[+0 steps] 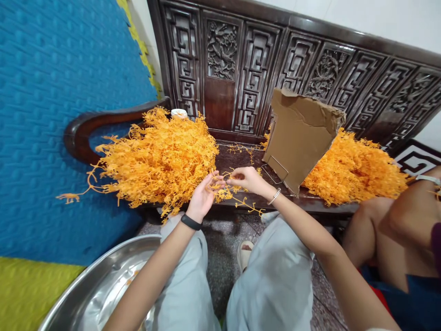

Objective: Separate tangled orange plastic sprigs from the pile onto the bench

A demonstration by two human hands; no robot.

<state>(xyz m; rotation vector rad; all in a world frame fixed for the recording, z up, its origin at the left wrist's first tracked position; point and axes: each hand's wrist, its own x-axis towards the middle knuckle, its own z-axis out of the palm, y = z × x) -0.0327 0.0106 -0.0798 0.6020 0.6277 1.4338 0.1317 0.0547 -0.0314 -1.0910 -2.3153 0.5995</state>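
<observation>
A large heap of tangled orange plastic branch-like pieces [165, 158] lies at the left of the dark wooden bench [237, 158]. At the heap's right edge my left hand [202, 198], palm up with fingers curled, holds part of an orange plastic sprig [226, 174]. My right hand [253, 182] faces it, thumb and fingertips pinched on the sprig's other side. Just below both hands, a loose thin orange branch [248, 205] hangs over the bench's front edge. Exactly where the fingers grip is partly hidden.
An upright piece of cardboard [299, 138] with a bent wire [275, 171] at its foot divides the bench. Behind it sits another orange heap [358, 170], beside a person's bare knee [365, 220]. A metal basin [103, 285] stands at lower left.
</observation>
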